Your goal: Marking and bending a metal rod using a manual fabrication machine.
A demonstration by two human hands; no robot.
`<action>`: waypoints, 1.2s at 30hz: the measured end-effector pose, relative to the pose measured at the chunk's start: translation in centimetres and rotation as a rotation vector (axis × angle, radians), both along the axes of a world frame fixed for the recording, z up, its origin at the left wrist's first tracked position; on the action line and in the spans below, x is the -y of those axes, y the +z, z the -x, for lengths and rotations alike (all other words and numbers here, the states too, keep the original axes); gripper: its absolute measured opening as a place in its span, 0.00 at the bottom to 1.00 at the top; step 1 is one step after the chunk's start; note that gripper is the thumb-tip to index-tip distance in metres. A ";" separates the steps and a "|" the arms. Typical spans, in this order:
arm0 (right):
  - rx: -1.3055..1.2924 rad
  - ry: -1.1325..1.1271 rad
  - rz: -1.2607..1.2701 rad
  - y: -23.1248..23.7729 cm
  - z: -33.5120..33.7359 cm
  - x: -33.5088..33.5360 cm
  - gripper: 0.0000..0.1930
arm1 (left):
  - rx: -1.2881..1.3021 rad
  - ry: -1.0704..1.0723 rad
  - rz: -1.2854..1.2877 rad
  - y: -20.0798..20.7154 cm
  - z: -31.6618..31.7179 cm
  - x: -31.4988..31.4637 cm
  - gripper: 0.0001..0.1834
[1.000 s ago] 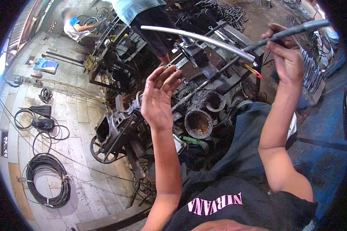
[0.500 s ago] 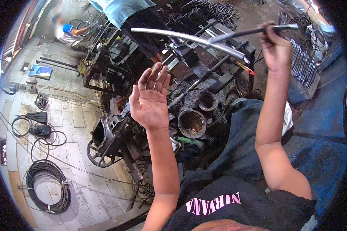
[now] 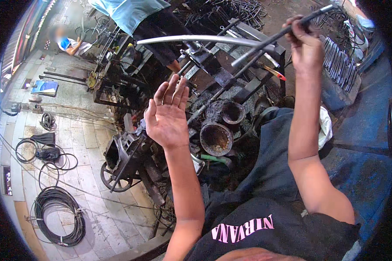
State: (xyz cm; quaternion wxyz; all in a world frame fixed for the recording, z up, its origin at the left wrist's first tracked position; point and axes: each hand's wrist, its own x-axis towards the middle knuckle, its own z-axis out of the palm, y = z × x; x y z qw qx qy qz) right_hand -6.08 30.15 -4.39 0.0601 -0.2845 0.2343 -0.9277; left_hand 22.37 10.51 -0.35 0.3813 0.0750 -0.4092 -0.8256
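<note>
My right hand (image 3: 307,45) is raised at the upper right, its fingers wrapped round a dark metal rod (image 3: 270,40). The rod slants from upper right to lower left, and its lower end looks ribbed like a thread. A curved silver bar (image 3: 191,39) runs leftward from beside the rod; I cannot tell whether the two touch. My left hand (image 3: 169,115) is held up with the palm showing and the fingers stretched out, holding nothing. Below and between the hands are two round, dirty metal cups (image 3: 217,138), the larger with brownish grit inside.
A dark metal machine frame (image 3: 231,77) stands ahead, with a co-worker in a light blue shirt (image 3: 130,13) beyond. Many metal rods (image 3: 339,65) fill a bin at right. Cable coils (image 3: 59,216) lie on the tiled floor at left. Another person (image 3: 72,43) sits farther back.
The rod in my right hand has tilted more steeply, its right end rising and its left end dropping. The silver bar's right end appears higher. My left hand stays open, nearly in place.
</note>
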 end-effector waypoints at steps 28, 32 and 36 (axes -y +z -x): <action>0.373 0.156 -0.118 -3.2 0.6 3.6 0.08 | -0.021 0.020 0.003 -1.8 -0.6 0.4 0.36; 0.351 0.258 0.018 -0.9 -3.4 5.5 0.09 | -0.163 -0.002 -0.071 -0.5 -0.1 0.1 0.39; 0.346 0.352 0.025 1.4 -8.6 5.8 0.09 | -0.297 0.000 -0.071 1.0 1.2 -0.5 0.41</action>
